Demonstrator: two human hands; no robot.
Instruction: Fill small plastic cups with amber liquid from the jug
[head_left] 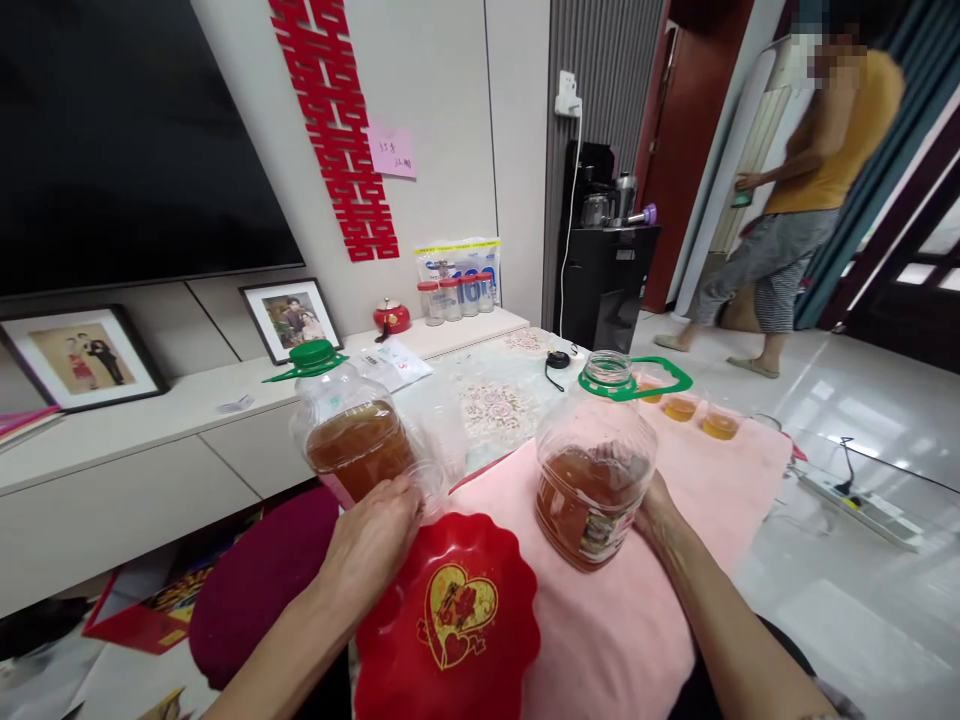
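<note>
My left hand (pixel 382 525) is closed at the rim of a clear plastic cup (pixel 433 488); more clear plastic (pixel 444 430) shows just behind it. Beside that hand stands a large clear jug (pixel 360 445) of brown liquid, capped in green. My right hand (pixel 654 508) grips the right side of a second jug (pixel 592 500), uncapped, with a green carry handle (pixel 671 375) at its neck; most of those fingers are hidden behind it. Between my arms lies a red scalloped tray (pixel 450 620) with a gold heart print. Several small cups of amber liquid (pixel 720 425) stand beyond the right jug.
A pink cloth (pixel 600 640) covers the near tabletop. Several red-lidded jars (pixel 450 300) and a red pot (pixel 391 317) stand on the white cabinet (pixel 67 445). A maroon stool (pixel 262 590) is at left. A person (pixel 817 180) walks at right, near a power strip (pixel 862 510) on the floor.
</note>
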